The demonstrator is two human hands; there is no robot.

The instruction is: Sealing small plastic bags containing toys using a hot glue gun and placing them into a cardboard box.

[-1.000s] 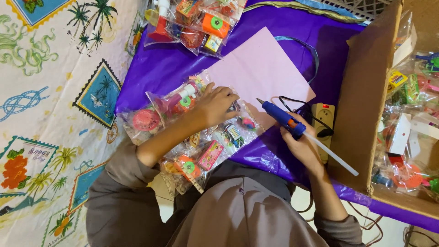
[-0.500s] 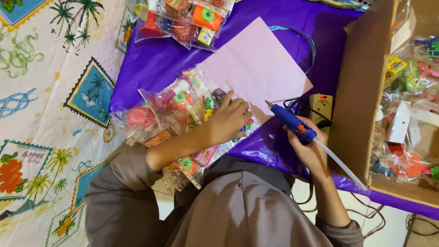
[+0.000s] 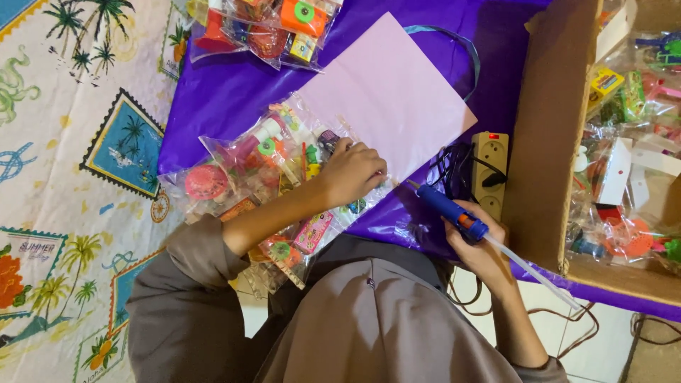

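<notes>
Left hand (image 3: 352, 172) lies palm down, fingers together, pressing a clear toy bag (image 3: 284, 177) where it meets the lower edge of the pink card (image 3: 394, 99). Right hand (image 3: 482, 245) is clamped around a blue glue gun (image 3: 447, 208) (nozzle aimed at the card's edge). All on a purple sheet (image 3: 227, 92); power strip (image 3: 491, 170) beside the cardboard box (image 3: 550, 135).

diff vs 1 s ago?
The right hand has swung the blue glue gun left, so its nozzle now sits at the lilac card's lower edge beside the left hand. That hand stays pressed on the clear toy packets. Card, power strip and cardboard box unchanged.
</notes>
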